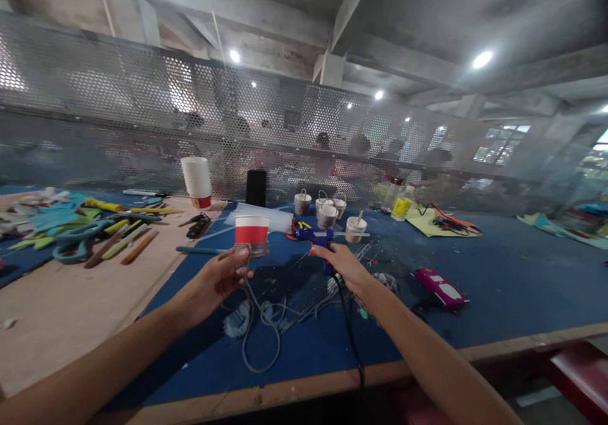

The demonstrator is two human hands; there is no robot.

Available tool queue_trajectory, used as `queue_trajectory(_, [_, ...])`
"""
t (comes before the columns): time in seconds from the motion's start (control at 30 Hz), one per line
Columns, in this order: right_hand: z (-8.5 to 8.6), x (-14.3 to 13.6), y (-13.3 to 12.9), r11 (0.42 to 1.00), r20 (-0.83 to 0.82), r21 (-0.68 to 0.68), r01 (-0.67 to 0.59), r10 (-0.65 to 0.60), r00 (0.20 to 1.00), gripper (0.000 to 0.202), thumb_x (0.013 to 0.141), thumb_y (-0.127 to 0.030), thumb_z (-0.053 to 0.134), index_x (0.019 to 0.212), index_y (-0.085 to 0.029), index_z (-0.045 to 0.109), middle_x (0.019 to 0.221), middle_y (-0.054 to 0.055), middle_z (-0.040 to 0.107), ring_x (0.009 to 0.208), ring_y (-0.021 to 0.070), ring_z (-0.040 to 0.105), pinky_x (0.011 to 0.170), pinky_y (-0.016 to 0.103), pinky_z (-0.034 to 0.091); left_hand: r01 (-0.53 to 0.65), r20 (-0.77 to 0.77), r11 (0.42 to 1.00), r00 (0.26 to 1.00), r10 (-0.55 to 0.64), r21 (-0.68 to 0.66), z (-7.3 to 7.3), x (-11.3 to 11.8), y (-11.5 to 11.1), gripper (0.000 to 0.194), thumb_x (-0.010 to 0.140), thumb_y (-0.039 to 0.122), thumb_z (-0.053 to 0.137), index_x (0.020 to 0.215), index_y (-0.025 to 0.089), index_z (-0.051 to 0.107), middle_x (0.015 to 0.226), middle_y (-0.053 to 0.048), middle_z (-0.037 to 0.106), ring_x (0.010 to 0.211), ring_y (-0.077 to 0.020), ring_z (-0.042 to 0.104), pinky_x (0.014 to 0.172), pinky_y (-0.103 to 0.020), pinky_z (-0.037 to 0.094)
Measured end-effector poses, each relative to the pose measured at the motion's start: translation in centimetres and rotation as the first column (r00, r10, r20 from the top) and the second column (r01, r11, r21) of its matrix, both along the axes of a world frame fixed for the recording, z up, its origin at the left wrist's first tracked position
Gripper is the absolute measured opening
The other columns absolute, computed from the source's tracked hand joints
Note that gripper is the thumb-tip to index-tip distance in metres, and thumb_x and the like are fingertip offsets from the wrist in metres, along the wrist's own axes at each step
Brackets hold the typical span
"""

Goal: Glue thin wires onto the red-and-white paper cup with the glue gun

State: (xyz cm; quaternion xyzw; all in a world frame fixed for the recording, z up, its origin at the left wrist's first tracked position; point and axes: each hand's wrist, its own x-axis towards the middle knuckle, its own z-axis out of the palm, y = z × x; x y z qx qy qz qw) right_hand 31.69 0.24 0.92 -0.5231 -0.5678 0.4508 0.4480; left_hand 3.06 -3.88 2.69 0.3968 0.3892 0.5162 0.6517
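In my left hand (pixel 227 275) is a red and white paper cup (pixel 252 230), with grey cord wound around its lower part. The loose grey cord (pixel 278 342) hangs from it and loops over the blue tabletop. My right hand (pixel 342 261) grips a blue glue gun (pixel 311 234), whose nozzle points left toward the cup but stays apart from it. A black cable (pixel 349 323) runs from the glue gun's handle over the table's front edge. Behind the glue gun stand several small cord-wrapped cups (pixel 327 216), some with handles.
A stack of paper cups (pixel 196 181) and a black phone-like object (pixel 256 188) stand at the back. Scissors (pixel 78 242), markers and paper scraps lie left. To the right are a magenta box-like object (pixel 441 287), a yellow-labelled bottle (pixel 403 204) and coloured paper. A perforated screen (pixel 285 133) closes the back.
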Motion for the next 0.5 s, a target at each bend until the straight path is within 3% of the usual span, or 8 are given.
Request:
queue_trajectory(0.13, [-1.0, 0.5, 0.7, 0.999, 0.310, -0.040, -0.012, 0.024, 0.951, 0.048, 0.070, -0.060, 0.079, 0.064, -0.016, 0.061, 0.055, -0.006, 0.047, 0.054, 0.0093, 0.039, 0.053, 0.025, 0.024, 0.027, -0.028, 1.000, 0.999, -0.027, 0.015, 0.0, 0.0, 0.0, 0.031, 0.080, 0.029, 0.083, 0.108, 0.017, 0.078, 0.113, -0.010, 0.078, 0.067, -0.0112, 0.068, 0.059, -0.020, 0.057])
queue_trajectory(0.3, [-1.3, 0.6, 0.6, 0.992, 0.601, 0.059, -0.112, 0.055, 0.797, 0.054, 0.076, -0.060, 0.075, 0.052, -0.020, 0.048, 0.049, -0.007, 0.036, 0.050, 0.0092, 0.034, 0.053, 0.026, 0.019, 0.023, -0.045, 1.000, 0.999, -0.023, 0.017, -0.2, 0.0, 0.0, 0.029, 0.081, 0.028, 0.083, 0.108, 0.017, 0.077, 0.115, -0.010, 0.077, 0.067, -0.0108, 0.069, 0.059, -0.019, 0.057])
queue_trajectory(0.43, [-1.0, 0.0, -0.2, 0.968, 0.696, 0.250, -0.031, -0.158, 0.700, 0.039, 0.080, -0.054, 0.077, 0.069, -0.020, 0.062, 0.068, 0.000, 0.058, 0.067, 0.0161, 0.055, 0.062, 0.027, 0.035, 0.017, -0.040, 1.000, 0.999, -0.016, 0.027, -0.4, 0.2, 0.0, 0.027, 0.079, 0.024, 0.084, 0.105, 0.018, 0.076, 0.113, -0.010, 0.078, 0.071, -0.0133, 0.072, 0.061, -0.021, 0.059])
queue_trajectory(0.5, [-0.7, -0.7, -0.8, 0.923, 0.652, 0.385, -0.029, -0.249, 0.716, 0.028, 0.083, -0.045, 0.077, 0.085, -0.019, 0.066, 0.089, 0.005, 0.066, 0.086, 0.0206, 0.062, 0.076, 0.031, 0.044, 0.016, -0.035, 0.999, 0.999, -0.015, 0.036, -0.5, 0.4, 0.0, 0.027, 0.079, 0.023, 0.084, 0.104, 0.017, 0.075, 0.114, -0.011, 0.078, 0.074, -0.0150, 0.074, 0.063, -0.022, 0.059])
